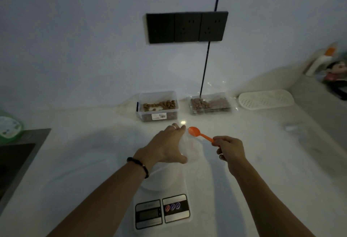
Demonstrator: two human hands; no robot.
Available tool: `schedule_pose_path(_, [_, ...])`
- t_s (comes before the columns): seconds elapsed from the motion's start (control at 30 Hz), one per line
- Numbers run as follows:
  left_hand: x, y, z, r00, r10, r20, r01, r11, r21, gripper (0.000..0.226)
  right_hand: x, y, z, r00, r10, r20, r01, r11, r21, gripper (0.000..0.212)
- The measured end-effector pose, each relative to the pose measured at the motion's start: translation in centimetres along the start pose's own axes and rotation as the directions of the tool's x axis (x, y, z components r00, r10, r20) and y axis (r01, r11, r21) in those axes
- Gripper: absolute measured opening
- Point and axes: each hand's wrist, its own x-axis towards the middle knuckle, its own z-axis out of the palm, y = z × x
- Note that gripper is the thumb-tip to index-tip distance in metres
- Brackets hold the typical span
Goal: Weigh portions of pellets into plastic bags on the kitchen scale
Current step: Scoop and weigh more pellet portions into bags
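Two hands: right grip (230,149) pinches a glossy orange plastic spoon (200,133); left grip (169,143) spread over a clear bag (189,149).

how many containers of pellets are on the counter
2: a clear plastic box of brown pellets by the wall, left of centre, and a clear flat pack of brown pellets to its right. None seems hidden.
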Motion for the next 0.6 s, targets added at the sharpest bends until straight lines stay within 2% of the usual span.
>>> schedule_pose_path(0.27, [0.7, 1.4, 2.6, 0.994, 0.023, 0.103, -0.029, 0.998, 0.057, 0.112, -0.1, 4.3, -2.0, 0.997, 0.041, -0.067, -0.048, 0.993, -0.11, 0.016])
schedule_pose_path(0.4, [0.8, 1.2, 3.3, 0.993, 0.046, 0.108, -0.051, 0.998, 0.043, 0.112, 0.3, 5.1, -2.0, 0.997, -0.014, -0.074, -0.012, 0.941, -0.339, 0.016])
schedule_pose_path(0.6, [1.0, 0.6, 5.1, 0.995, 0.054, 0.081, -0.061, 0.994, 0.092, 0.117, 0.1, 5.1, -1.9, 0.988, -0.136, -0.077, 0.059, 0.779, -0.624, 0.018])
